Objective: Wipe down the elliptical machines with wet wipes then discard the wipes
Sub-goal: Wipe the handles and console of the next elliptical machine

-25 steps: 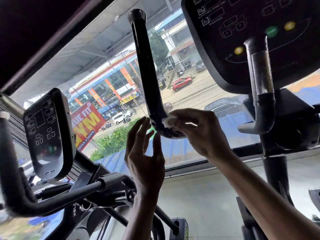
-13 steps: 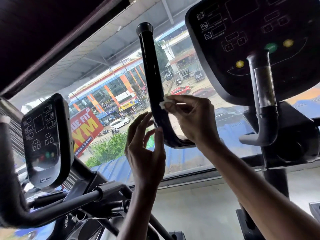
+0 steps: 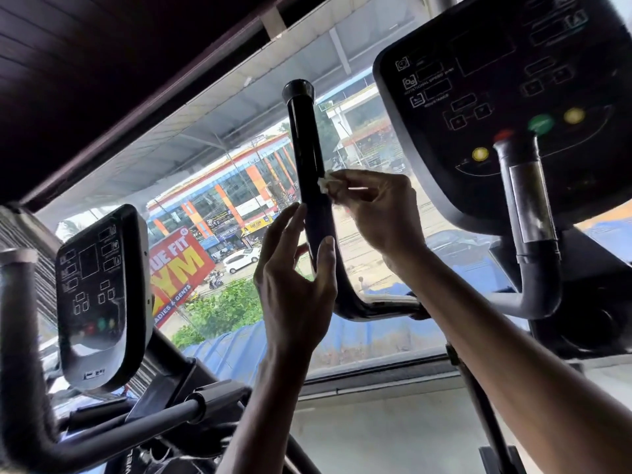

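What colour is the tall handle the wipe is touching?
Glossy black, from cap to bend. The handle touched by the white wipe shows best in the head view.

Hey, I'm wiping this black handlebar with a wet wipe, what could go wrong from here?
The wipe is a small wad pinched at the fingertips of the right hand, so it could slip out, or cover only a narrow strip of the handlebar. The left hand touches the bar with straight fingers rather than gripping, so the bar might shift if pushed.
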`<state>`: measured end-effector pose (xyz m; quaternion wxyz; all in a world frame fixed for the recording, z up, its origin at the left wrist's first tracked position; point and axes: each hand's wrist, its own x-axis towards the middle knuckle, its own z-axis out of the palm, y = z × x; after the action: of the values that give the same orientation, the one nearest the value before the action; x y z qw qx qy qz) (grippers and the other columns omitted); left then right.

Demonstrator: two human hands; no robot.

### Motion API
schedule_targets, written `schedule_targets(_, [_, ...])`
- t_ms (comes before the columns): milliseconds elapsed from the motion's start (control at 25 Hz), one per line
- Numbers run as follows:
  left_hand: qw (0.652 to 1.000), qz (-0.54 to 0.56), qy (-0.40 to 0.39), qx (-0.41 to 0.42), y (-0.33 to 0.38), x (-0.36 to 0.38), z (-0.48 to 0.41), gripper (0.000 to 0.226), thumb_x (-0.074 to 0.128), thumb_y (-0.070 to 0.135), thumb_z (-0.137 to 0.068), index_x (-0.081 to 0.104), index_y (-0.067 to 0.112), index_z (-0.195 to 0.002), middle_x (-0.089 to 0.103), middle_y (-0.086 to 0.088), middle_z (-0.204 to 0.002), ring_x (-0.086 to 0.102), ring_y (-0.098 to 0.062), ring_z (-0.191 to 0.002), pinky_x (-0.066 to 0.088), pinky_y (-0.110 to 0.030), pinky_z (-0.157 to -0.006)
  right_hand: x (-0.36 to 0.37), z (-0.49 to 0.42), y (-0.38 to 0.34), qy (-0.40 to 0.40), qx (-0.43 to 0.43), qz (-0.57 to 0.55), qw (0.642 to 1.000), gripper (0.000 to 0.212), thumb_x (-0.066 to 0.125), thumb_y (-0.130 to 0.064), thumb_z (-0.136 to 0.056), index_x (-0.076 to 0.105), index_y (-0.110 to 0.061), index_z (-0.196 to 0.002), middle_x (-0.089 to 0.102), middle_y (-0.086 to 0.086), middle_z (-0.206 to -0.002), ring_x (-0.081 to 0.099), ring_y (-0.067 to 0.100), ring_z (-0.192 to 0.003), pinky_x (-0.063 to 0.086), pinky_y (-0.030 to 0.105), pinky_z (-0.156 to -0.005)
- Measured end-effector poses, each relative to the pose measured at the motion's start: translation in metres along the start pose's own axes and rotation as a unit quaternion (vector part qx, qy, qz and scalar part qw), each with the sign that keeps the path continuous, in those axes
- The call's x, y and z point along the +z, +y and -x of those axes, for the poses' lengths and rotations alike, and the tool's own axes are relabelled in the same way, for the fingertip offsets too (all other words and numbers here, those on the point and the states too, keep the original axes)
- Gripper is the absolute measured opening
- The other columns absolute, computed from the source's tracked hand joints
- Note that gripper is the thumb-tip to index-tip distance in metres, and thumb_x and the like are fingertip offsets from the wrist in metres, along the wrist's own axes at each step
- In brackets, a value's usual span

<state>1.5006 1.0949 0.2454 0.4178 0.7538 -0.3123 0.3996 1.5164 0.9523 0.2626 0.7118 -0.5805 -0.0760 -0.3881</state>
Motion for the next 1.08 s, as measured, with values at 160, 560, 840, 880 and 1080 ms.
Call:
schedule_targets(160, [1.000,-0.016,-0.001,0.019,-0.002,0.002,-0.018,0.046,0.066,0.019,-0.088,0.062,0.010,-0.133,0.059,0.001,-0.134,0.064,-0.015,-0.116,0.059,-0.033,-0.088,-0.010,0.018,0.018,-0.042,0.025,-0.011,0.999,0.015,0.081,-0.023,-0.084,0.081,-0.021,-0.098,0.079,-0.009,-0.090,0.076,0.008,-0.089,0.058,0.043,-0.095])
schedule_targets(560, [0.998,-0.057,0.011,0.014,0.003,0.011,-0.051,0.042,0.064,0.027,-0.085,0.069,0.013,-0.125,0.063,0.007,-0.122,0.068,-0.005,-0.091,0.060,-0.027,-0.074,0.003,-0.052,-0.005,-0.032,-0.016,-0.026,0.999,0.018,0.082,-0.023,-0.083,0.081,-0.020,-0.100,0.079,-0.009,-0.092,0.075,0.006,-0.088,0.059,0.038,-0.093])
schedule_targets(840, [0.996,-0.080,0.037,-0.001,0.006,0.016,-0.052,0.039,0.063,0.031,-0.085,0.072,0.016,-0.120,0.067,0.008,-0.118,0.067,-0.001,-0.086,0.060,-0.030,-0.072,0.018,-0.094,-0.008,0.014,-0.038,-0.016,0.999,0.019,0.084,-0.031,-0.081,0.081,-0.020,-0.097,0.079,-0.007,-0.086,0.076,0.007,-0.082,0.059,0.041,-0.091])
schedule_targets(880, [0.996,-0.079,0.041,-0.003,0.006,0.016,-0.052,0.038,0.063,0.031,-0.085,0.072,0.016,-0.119,0.067,0.009,-0.118,0.067,-0.001,-0.085,0.060,-0.031,-0.072,0.023,-0.111,-0.011,0.029,-0.044,-0.011,0.999,0.018,0.084,-0.031,-0.080,0.081,-0.020,-0.095,0.079,-0.007,-0.085,0.076,0.007,-0.081,0.059,0.041,-0.091])
schedule_targets(1080, [0.996,-0.078,0.045,0.004,0.006,0.015,-0.050,0.039,0.065,0.030,-0.084,0.071,0.016,-0.121,0.066,0.011,-0.121,0.068,-0.001,-0.087,0.060,-0.034,-0.076,0.030,-0.146,0.003,0.033,-0.041,-0.040,0.998,0.010,0.086,-0.032,-0.076,0.082,-0.027,-0.084,0.079,-0.006,-0.082,0.077,0.012,-0.083,0.059,0.044,-0.091])
